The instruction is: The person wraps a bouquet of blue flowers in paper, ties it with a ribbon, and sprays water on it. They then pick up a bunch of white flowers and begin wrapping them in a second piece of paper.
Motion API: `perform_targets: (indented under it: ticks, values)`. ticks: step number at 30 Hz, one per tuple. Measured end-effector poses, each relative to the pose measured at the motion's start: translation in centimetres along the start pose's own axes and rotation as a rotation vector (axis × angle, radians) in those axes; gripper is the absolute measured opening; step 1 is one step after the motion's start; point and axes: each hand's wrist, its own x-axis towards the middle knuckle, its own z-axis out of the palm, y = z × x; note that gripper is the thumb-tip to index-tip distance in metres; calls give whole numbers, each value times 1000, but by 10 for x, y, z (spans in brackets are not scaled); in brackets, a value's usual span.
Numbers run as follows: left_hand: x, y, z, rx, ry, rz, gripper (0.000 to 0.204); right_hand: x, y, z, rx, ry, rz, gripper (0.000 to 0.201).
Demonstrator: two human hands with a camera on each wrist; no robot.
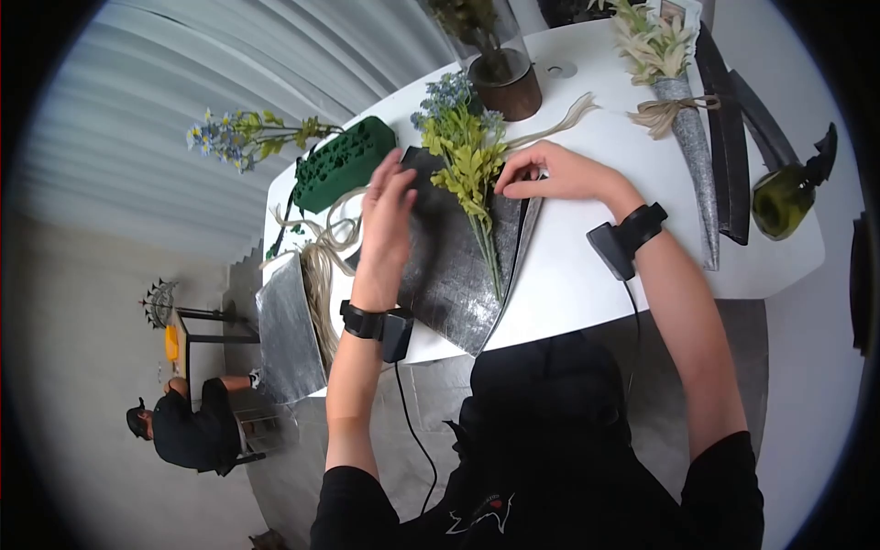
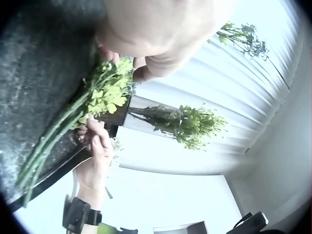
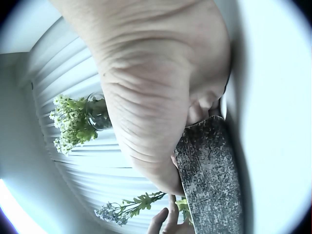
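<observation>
Flowers (image 1: 469,167) lie stems-near on the grey sheet (image 1: 442,286) across the counter (image 1: 573,280). The right hand (image 1: 570,174) pinches the sheet's right edge, seemingly steadying it; the left hand (image 1: 386,231), loosely open, hovers left of the blooms. Beyond stands a vase (image 1: 509,94).

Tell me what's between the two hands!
The flowers, lying on the dark sheet, are between the left hand and right hand. The head view shows it.
</observation>
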Motion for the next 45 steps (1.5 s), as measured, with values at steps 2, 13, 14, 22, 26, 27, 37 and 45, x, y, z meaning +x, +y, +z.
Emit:
perform_targets:
  ticks: [2,13,14,22,26,27,37,45]
  values:
    - [8,18,1,65,122,143,50,-1,-1,-1,4,0,-6,23]
    - [56,85,-19,194,232,403,63,-2,7,-1,52,-13,-48,23]
    - [59,85,-21,198,228,404,63,-2,7,-1,49,-9,-27,24]
    - [53,111,-23,496,262,926,50,-2,6,-1,32,-10,-33,23]
    - [28,134,-10,470,177,1029,43,-2,6,0,29,-6,-25,23]
    - [23,135,-8,471,178,1029,43,-2,6,0,30,-7,-25,23]
    - [-19,83,10,358,-207,553,54,-3,3,-1,19,-6,-36,22]
    - [-26,41,19,385,-455,256,48,-2,1,0,-16,-14,-19,23]
